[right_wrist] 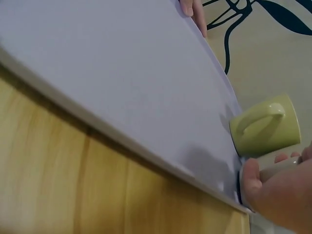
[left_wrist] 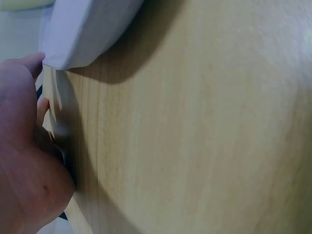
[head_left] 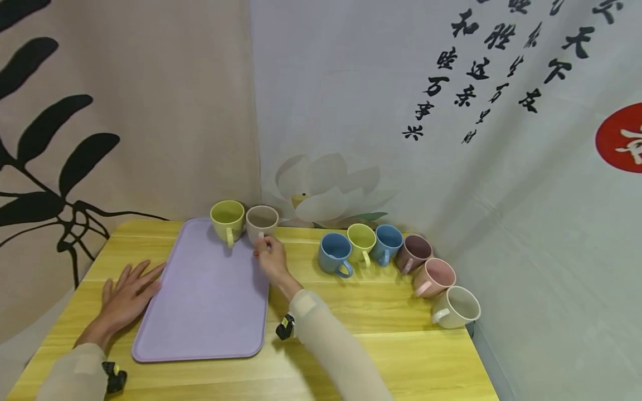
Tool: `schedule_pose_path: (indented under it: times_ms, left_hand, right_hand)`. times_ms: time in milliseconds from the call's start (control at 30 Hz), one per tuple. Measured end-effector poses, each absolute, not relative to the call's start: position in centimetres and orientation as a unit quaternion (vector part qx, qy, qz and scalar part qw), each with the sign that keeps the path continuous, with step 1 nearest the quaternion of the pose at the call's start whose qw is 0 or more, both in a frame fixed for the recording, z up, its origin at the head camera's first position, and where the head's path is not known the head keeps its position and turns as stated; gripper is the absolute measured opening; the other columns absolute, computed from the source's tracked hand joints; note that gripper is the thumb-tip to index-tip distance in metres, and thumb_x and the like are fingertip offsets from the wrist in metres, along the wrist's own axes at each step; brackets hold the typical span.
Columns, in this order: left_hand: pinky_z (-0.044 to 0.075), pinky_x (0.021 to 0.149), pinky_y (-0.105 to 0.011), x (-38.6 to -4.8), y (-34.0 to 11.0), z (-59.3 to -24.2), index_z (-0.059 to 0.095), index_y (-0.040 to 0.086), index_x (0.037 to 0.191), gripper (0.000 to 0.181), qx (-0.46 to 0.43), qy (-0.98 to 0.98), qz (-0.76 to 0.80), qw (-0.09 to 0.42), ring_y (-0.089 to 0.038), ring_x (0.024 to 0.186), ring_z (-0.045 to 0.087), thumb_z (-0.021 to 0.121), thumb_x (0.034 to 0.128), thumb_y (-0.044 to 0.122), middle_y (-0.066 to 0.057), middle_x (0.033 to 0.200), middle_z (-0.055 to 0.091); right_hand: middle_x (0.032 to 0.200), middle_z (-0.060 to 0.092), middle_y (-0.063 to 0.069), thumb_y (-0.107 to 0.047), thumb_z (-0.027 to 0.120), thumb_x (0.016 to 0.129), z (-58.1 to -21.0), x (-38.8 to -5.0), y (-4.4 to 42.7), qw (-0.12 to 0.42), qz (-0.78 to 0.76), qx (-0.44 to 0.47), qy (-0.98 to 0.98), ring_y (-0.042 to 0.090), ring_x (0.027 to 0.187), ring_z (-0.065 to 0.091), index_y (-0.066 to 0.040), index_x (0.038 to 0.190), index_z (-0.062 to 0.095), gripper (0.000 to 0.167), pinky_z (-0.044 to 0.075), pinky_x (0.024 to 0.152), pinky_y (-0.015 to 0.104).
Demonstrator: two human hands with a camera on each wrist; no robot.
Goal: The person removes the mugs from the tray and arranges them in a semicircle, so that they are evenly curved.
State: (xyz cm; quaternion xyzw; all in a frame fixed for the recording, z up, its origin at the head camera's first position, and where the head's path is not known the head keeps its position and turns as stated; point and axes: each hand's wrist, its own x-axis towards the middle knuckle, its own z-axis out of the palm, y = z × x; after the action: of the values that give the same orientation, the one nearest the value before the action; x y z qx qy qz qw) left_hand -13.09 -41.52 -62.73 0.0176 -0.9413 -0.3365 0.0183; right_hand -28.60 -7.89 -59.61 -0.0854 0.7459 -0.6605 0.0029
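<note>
A lilac tray (head_left: 205,306) lies on the wooden table. At its far end stands a yellow-green mug (head_left: 227,220), its handle toward me. Just right of it is a beige mug (head_left: 262,218), and my right hand (head_left: 273,259) pinches that mug's handle. In the right wrist view the beige mug is mostly hidden behind the right hand (right_wrist: 282,187); the yellow-green mug (right_wrist: 268,126) is beside it. My left hand (head_left: 127,298) rests on the table with fingers extended, touching the tray's left edge. The left wrist view shows the left hand (left_wrist: 29,146) beside the tray (left_wrist: 83,34).
Right of the tray, several mugs form a curved row: a blue mug (head_left: 334,250), a yellow-green one, another blue mug (head_left: 388,244), a mauve mug (head_left: 413,252), a pink mug (head_left: 436,277) and a cream mug (head_left: 457,306). A printed curtain (head_left: 351,111) hangs behind the table.
</note>
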Motion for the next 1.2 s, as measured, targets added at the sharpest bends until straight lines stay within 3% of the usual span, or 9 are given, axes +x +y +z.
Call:
schedule_pose_path:
  times_ms: [133, 300, 500, 600, 767, 900, 1200]
  left_hand:
    - [-0.024, 0.124, -0.089, -13.0, -41.5, -62.7, 0.037, 0.010, 0.176, 0.062, 0.020, -0.941, -0.338, 0.018, -0.067, 0.170, -0.013, 0.040, 0.1234, 0.044, -0.036, 0.185, 0.011]
    - [-0.024, 0.124, -0.089, -13.0, -41.5, -62.8, 0.038, 0.010, 0.176, 0.062, 0.018, -0.940, -0.340, 0.020, -0.067, 0.170, -0.012, 0.041, 0.1233, 0.043, -0.037, 0.185, 0.012]
    - [-0.024, 0.124, -0.089, -13.2, -41.5, -62.6, 0.038, 0.010, 0.176, 0.062, 0.014, -0.940, -0.340, 0.021, -0.068, 0.170, -0.012, 0.041, 0.1233, 0.042, -0.037, 0.185, 0.011]
    - [-0.023, 0.124, -0.089, -13.3, -41.5, -62.5, 0.038, 0.010, 0.176, 0.062, 0.013, -0.940, -0.340, 0.021, -0.068, 0.170, -0.012, 0.041, 0.1232, 0.042, -0.037, 0.185, 0.011]
    - [-0.024, 0.124, -0.089, -13.1, -41.4, -62.6, 0.038, 0.009, 0.175, 0.062, 0.014, -0.940, -0.339, 0.021, -0.068, 0.170, -0.013, 0.041, 0.1231, 0.043, -0.037, 0.185, 0.012]
    - [-0.024, 0.124, -0.089, -13.1, -41.5, -62.7, 0.038, 0.009, 0.176, 0.063, 0.017, -0.942, -0.336, 0.020, -0.068, 0.170, -0.013, 0.041, 0.1230, 0.043, -0.037, 0.185, 0.011]
    - [-0.024, 0.124, -0.089, -13.1, -41.5, -62.8, 0.037, 0.009, 0.176, 0.063, 0.016, -0.942, -0.334, 0.018, -0.069, 0.169, -0.013, 0.041, 0.1233, 0.043, -0.037, 0.185, 0.011]
  right_hand:
    - [0.104, 0.073, 0.025, -0.024, 0.056, 0.121, -57.9, -27.8, -7.0, 0.045, -0.700, -0.061, 0.710, 0.049, 0.103, 0.080, 0.014, 0.109, 0.068, 0.042, 0.070, 0.097, 0.051]
    - [0.104, 0.072, 0.023, -0.025, 0.056, 0.121, -57.8, -27.4, -5.6, 0.059, -0.701, -0.065, 0.708, 0.049, 0.105, 0.080, 0.009, 0.103, 0.067, 0.040, 0.070, 0.098, 0.052]
    - [0.120, 0.069, 0.041, -0.019, 0.057, 0.120, -57.5, -26.2, -3.6, 0.074, -0.701, -0.101, 0.702, 0.056, 0.114, 0.076, 0.016, 0.111, 0.067, 0.037, 0.068, 0.104, 0.056]
    - [0.120, 0.068, 0.043, -0.021, 0.057, 0.120, -57.2, -25.6, -2.6, 0.077, -0.700, -0.121, 0.700, 0.058, 0.114, 0.075, 0.019, 0.114, 0.066, 0.042, 0.066, 0.106, 0.060]
    - [0.118, 0.067, 0.042, -0.020, 0.056, 0.121, -56.5, -24.3, -0.9, 0.083, -0.698, -0.147, 0.695, 0.060, 0.115, 0.074, 0.022, 0.116, 0.064, 0.042, 0.068, 0.105, 0.054]
    - [0.119, 0.064, 0.045, -0.014, 0.052, 0.121, -56.1, -23.3, 0.7, 0.086, -0.692, -0.165, 0.697, 0.065, 0.118, 0.072, 0.023, 0.116, 0.062, 0.038, 0.066, 0.108, 0.058]
    - [0.117, 0.066, 0.046, -0.010, 0.052, 0.120, -55.5, -21.8, 4.3, 0.083, -0.677, -0.174, 0.711, 0.062, 0.113, 0.076, 0.019, 0.110, 0.064, 0.033, 0.069, 0.102, 0.050]
